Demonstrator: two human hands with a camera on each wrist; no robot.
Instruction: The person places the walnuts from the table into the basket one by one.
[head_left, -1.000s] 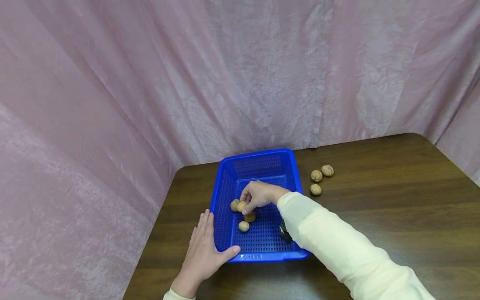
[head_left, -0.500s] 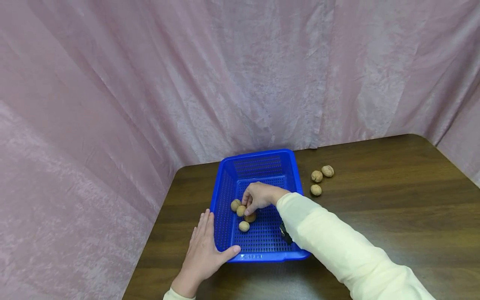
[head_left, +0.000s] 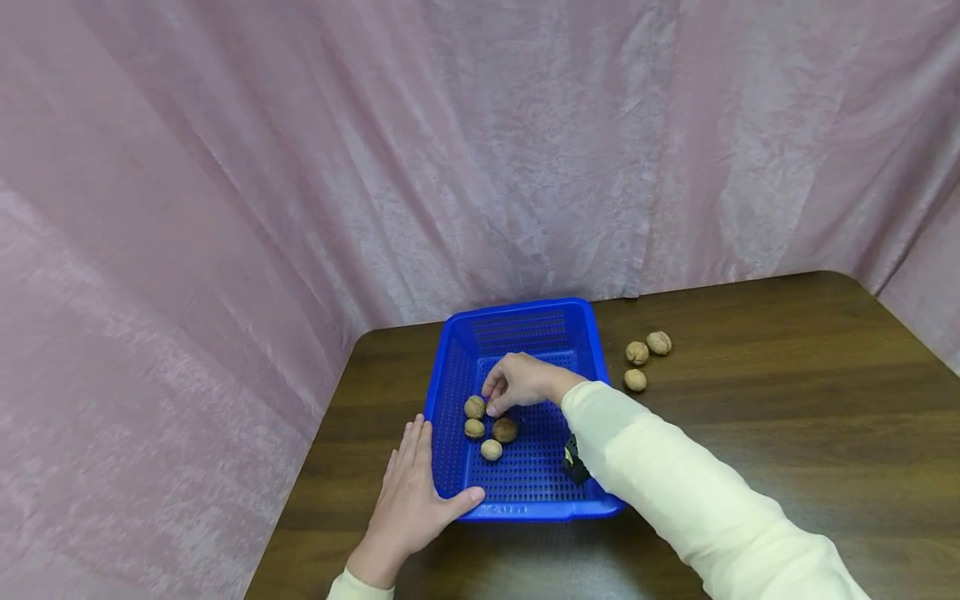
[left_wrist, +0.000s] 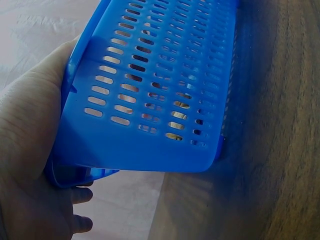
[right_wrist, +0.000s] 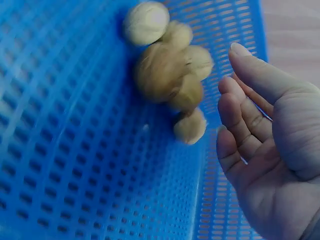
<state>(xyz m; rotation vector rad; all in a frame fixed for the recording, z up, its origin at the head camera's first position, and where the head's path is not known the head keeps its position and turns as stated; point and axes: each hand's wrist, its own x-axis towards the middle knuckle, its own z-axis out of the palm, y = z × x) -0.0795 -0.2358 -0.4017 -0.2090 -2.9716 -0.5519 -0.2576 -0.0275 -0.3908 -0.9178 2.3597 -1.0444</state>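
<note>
A blue perforated plastic basket [head_left: 529, 511] stands on the wooden table. My left hand [head_left: 411, 500] rests at its near left corner, fingers straight along the left side and thumb on the front rim. Inside the basket my right hand [head_left: 525, 383] hovers above the walnuts; in the right wrist view its fingers are relaxed and apart from them, holding nothing. Several walnuts lie clustered on the basket floor, among them a darker one [head_left: 505, 430] and a pale one [head_left: 491, 450]. The cluster looks blurred in the right wrist view [right_wrist: 162, 72].
Three more walnuts [head_left: 637, 353] lie on the table [head_left: 772, 367] to the right of the basket. A pink curtain [head_left: 525, 150] hangs behind and to the left of the table. A black device [head_left: 575, 461] is at my right wrist.
My right hand has let go of a walnut, which now lies near the basket's left side. The hand has risen slightly off the cluster. My left hand keeps its place.
</note>
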